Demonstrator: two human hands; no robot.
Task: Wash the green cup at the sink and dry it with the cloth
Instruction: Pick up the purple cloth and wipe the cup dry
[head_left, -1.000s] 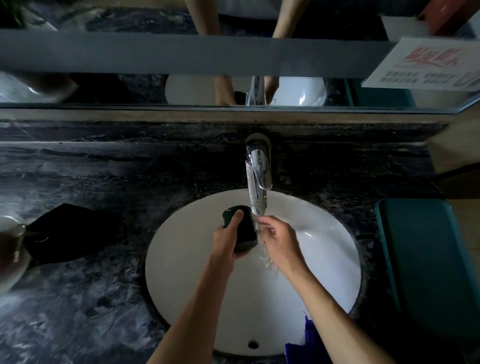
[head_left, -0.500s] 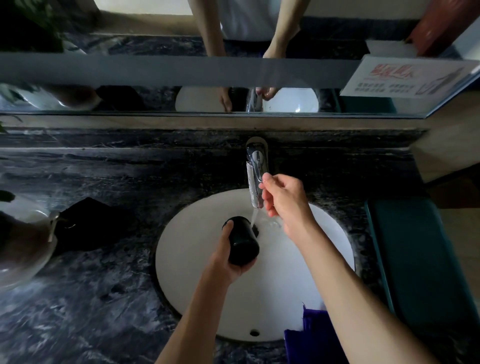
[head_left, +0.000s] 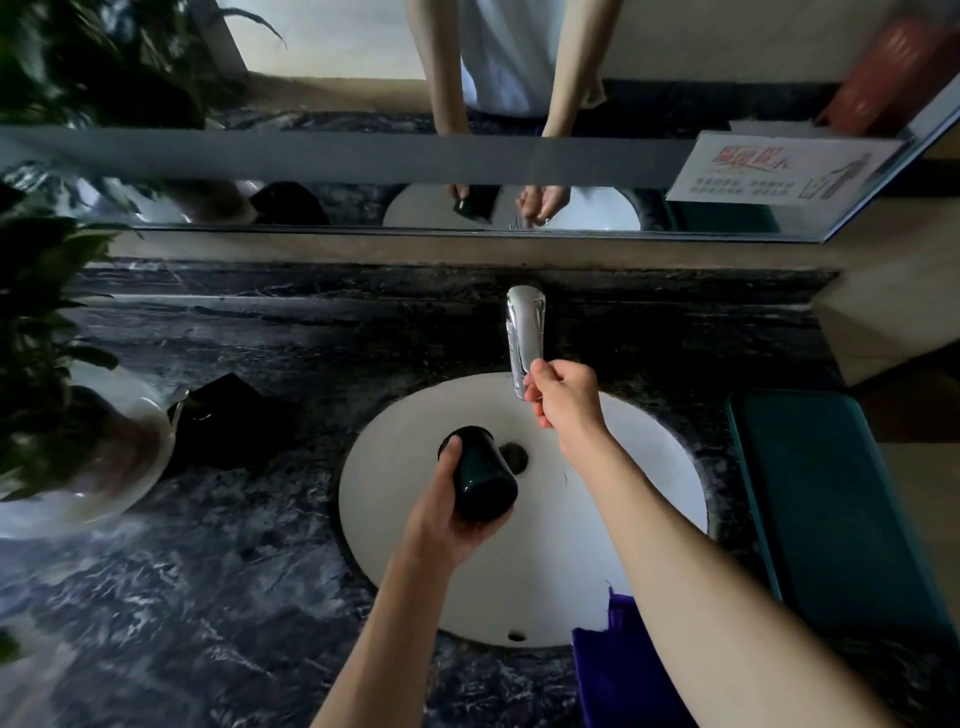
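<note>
**A washroom, likely a shared or public one**

A white oval basin (head_left: 649, 493) was set into a dark marbled counter (head_left: 208, 571), with a chrome tap (head_left: 524, 332) standing behind the basin. Above the tap ran a wide wall mirror (head_left: 337, 202), and a printed notice (head_left: 779, 169) with red lettering was stuck to the mirror's right end. Left of the basin stood a potted plant (head_left: 47, 322); right of it was a teal bin (head_left: 831, 519).

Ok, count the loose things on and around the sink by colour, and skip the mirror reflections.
Green: 1, the green cup held by the left hand
Purple: 1, the purple cloth
Black: 1, the black pouch
White: 1, the plant pot
Total: 4
</note>
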